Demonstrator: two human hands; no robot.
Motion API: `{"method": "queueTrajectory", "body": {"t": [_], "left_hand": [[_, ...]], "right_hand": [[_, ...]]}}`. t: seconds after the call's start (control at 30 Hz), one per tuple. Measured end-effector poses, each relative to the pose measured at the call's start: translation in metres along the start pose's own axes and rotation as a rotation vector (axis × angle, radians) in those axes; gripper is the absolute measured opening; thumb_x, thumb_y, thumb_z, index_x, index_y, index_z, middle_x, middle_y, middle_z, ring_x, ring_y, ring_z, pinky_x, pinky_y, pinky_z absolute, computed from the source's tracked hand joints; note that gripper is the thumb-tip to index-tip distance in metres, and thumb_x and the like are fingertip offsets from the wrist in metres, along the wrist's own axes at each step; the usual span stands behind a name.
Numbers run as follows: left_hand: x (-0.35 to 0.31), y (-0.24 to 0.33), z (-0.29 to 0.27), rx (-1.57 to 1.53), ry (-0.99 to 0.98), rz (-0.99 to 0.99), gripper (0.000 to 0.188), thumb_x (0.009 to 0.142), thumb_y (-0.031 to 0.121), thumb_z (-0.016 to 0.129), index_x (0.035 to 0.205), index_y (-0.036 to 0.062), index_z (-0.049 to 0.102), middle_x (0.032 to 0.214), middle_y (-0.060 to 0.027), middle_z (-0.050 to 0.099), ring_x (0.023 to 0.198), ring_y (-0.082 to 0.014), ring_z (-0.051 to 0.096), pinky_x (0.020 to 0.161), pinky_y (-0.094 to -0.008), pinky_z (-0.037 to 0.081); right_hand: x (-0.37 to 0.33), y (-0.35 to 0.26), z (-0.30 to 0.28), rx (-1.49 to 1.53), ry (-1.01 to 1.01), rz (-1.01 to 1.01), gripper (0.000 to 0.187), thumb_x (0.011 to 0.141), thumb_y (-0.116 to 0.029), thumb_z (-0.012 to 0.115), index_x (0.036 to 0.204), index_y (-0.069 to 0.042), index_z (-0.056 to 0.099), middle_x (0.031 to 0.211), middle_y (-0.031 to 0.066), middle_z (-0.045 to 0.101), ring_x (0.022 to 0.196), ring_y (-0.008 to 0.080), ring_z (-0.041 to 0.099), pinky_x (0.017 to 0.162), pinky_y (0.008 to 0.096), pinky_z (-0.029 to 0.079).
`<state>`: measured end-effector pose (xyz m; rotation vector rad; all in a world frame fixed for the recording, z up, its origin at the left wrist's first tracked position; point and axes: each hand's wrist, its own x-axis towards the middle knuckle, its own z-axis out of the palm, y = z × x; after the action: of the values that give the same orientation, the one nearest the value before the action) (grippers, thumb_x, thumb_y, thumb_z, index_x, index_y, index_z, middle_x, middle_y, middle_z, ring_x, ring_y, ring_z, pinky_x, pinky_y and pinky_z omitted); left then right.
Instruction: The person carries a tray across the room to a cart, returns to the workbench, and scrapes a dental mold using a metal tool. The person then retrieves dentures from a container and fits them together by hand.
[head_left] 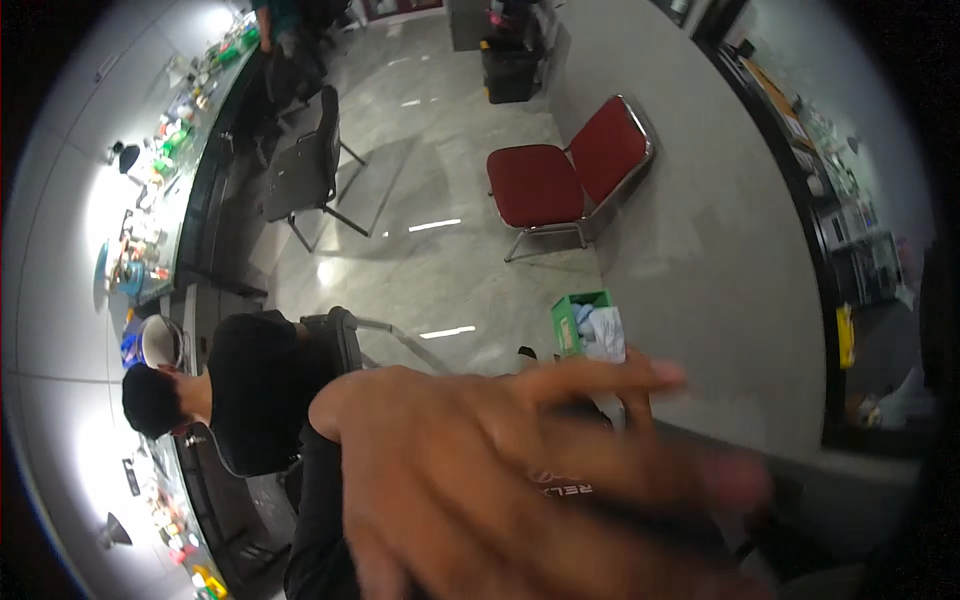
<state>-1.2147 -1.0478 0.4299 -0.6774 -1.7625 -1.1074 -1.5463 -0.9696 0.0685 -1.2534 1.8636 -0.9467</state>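
My left hand (470, 470) fills the lower middle of the view, very close, with its back showing. Its fingers are spread toward the right and blur at the tips; nothing shows in them. Beyond it, my right hand (637, 405) is mostly hidden, with only part of the fingers showing at the lower right edge of a small green plastic bin (563, 325). Those fingers appear to hold the bin. Inside the bin lie a crumpled whitish cloth or bag (606, 335) and some bluish pieces, too small to name.
A red chair (535, 185) stands beside the grey wall ahead, and a black chair (300, 175) is farther left. A person in black (265, 390) sits at the lit, cluttered workbench (215, 120) on the left. A black tub (510, 75) stands far ahead.
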Motion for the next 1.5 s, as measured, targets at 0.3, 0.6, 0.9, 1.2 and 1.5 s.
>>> {"method": "queueTrajectory", "body": {"t": [0.3,0.6,0.9,1.2,1.5], "left_hand": [[0.001,-0.108,-0.12,-0.097,0.317,0.054,0.061,0.096,0.055,0.055,0.127,0.0026,0.059,0.134,-0.0325,0.052,0.135,-0.0502,0.04,0.105,-0.0699,0.033],[-0.022,-0.139,-0.303,-0.23,0.562,0.035,0.058,0.099,0.052,0.051,0.122,-0.0014,0.059,0.132,-0.0367,0.049,0.131,-0.0516,0.044,0.102,-0.0704,0.038],[-0.051,-0.17,-0.494,-0.511,0.429,0.123,0.073,0.088,0.048,0.071,0.133,-0.0075,0.053,0.147,-0.0345,0.036,0.134,-0.0552,0.041,0.109,-0.0634,0.032],[-0.059,-0.278,-0.62,-0.74,0.613,0.243,0.04,0.087,0.029,0.074,0.11,-0.0033,0.07,0.14,-0.0395,0.043,0.13,-0.0586,0.043,0.108,-0.0614,0.037],[-0.044,-0.352,-0.787,-0.664,0.648,0.146,0.041,0.088,0.032,0.071,0.111,-0.0017,0.069,0.138,-0.0391,0.043,0.13,-0.0586,0.042,0.107,-0.0626,0.037]], "right_hand": [[0.239,-0.089,0.012,-0.128,-0.079,-0.065,0.023,0.09,-0.002,0.061,0.11,0.001,0.071,0.09,0.0117,0.073,0.08,0.0143,0.064,0.075,0.0297,0.05],[0.353,-0.141,0.126,0.025,-0.144,-0.211,0.023,0.09,-0.002,0.06,0.109,0.001,0.072,0.093,0.0059,0.073,0.086,0.0112,0.062,0.078,0.0287,0.05],[0.45,-0.256,0.218,0.005,-0.14,0.117,0.025,0.09,-0.007,0.068,0.114,0.0,0.072,0.1,0.008,0.075,0.089,0.0105,0.064,0.079,0.0298,0.052],[0.646,-0.269,0.274,-0.07,-0.105,-0.039,0.023,0.089,-0.008,0.066,0.109,0.002,0.072,0.091,0.01,0.075,0.085,0.0118,0.064,0.077,0.0316,0.051],[0.884,-0.323,0.291,-0.135,-0.168,-0.115,0.022,0.093,-0.005,0.061,0.111,0.001,0.072,0.092,0.0045,0.073,0.085,0.0108,0.064,0.077,0.0279,0.05]]}}
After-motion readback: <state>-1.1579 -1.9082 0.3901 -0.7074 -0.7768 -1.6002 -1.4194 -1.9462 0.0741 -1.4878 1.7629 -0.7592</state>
